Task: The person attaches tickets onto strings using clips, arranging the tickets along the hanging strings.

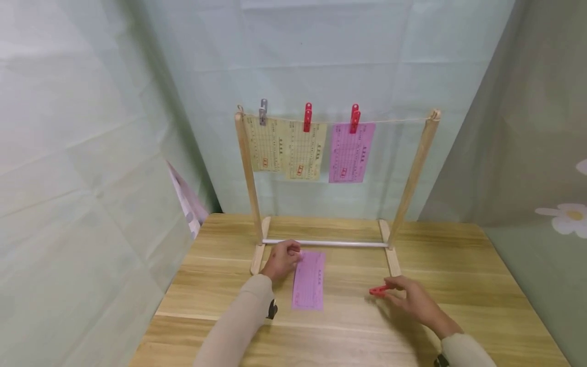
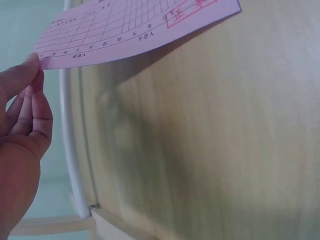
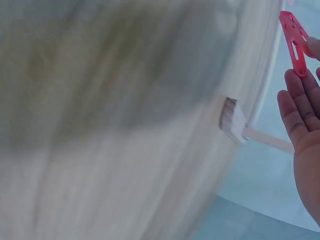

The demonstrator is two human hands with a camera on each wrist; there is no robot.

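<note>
A pink printed slip (image 1: 309,285) is pinched at its far left corner between the thumb and fingers of my left hand (image 1: 283,259). The left wrist view shows that slip (image 2: 130,32) raised off the wood, its red stamp facing up. To the right, my right hand (image 1: 415,300) holds a red clothespin (image 1: 378,290) by one end above the table. In the right wrist view the clothespin (image 3: 294,42) sits between thumb and fingertips. Beyond both hands, a string (image 1: 399,121) carries two yellow slips (image 1: 304,153) and one pink slip (image 1: 350,155).
A wooden rack with a left post (image 1: 249,178) and a right post (image 1: 415,173) stands on the table (image 1: 344,341), joined low by a white rod (image 1: 330,243). One grey clothespin (image 1: 263,112) and two red clothespins (image 1: 355,120) grip the string. Pale cloth (image 1: 344,46) hangs behind.
</note>
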